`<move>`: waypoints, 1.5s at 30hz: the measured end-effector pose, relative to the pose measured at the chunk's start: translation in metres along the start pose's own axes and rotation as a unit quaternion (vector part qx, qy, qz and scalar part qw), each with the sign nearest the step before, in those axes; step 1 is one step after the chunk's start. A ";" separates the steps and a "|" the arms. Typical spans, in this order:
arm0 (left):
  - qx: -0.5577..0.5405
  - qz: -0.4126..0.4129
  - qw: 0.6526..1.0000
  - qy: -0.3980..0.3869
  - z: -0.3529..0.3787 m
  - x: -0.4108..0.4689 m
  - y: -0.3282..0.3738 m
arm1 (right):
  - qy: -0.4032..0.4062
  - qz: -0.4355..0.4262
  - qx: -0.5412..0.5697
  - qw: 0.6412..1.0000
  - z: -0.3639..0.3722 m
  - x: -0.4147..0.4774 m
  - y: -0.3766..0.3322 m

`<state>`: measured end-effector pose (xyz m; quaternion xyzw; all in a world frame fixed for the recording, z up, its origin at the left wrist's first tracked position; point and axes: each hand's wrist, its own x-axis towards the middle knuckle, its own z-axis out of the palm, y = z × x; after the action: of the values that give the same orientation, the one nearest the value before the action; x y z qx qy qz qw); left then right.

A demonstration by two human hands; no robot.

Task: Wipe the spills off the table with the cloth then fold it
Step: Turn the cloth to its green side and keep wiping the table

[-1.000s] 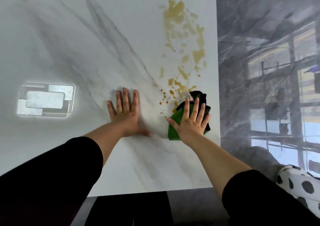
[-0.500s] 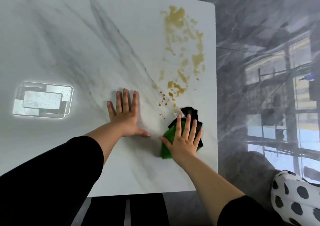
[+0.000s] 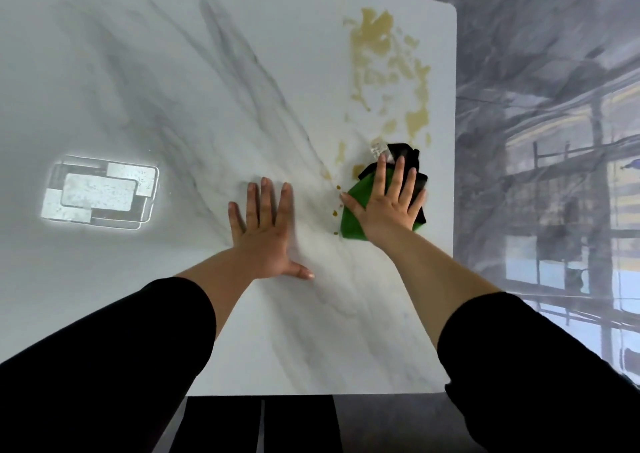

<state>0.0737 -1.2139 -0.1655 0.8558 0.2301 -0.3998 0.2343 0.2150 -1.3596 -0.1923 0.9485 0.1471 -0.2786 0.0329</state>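
The right fingers (image 3: 398, 178) lie straight and spread, pressing flat on the cloth (image 3: 351, 218) without curling round it; the right hand (image 3: 384, 210) covers most of it, green fabric showing at the thumb side and black folds past the fingertips. Half a second ago this hand and the cloth sat nearer the person, short of the spatter; now they have slid away from the body into the near end of the spill (image 3: 381, 54), and most of the small specks there are covered or gone, with a few drops (image 3: 335, 213) left just beside the cloth's left edge. The left hand (image 3: 263, 241) has stayed put, fingers straight and together, palm down on the bare counter (image 3: 173, 88), holding nothing. The spill's larger yellow-brown patches spread beyond the cloth toward the far right corner
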 end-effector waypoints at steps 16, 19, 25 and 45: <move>-0.006 0.002 1.000 -0.003 -0.001 0.000 0.000 | -0.007 0.002 0.007 1.000 0.009 -0.019 -0.022; -0.001 0.003 1.000 0.002 -0.001 0.001 -0.001 | -0.001 0.001 0.013 1.000 -0.005 0.004 -0.034; 0.001 0.003 1.000 0.009 -0.001 -0.001 -0.002 | 0.007 -0.045 0.000 0.999 0.007 -0.015 -0.021; -0.001 0.005 1.000 0.012 0.003 0.003 -0.003 | 0.043 0.000 0.006 0.999 -0.021 0.045 -0.071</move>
<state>0.0720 -1.2124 -0.1700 0.8616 0.2285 -0.3881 0.2341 0.2411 -1.2766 -0.1974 0.9597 0.1465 -0.2389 0.0210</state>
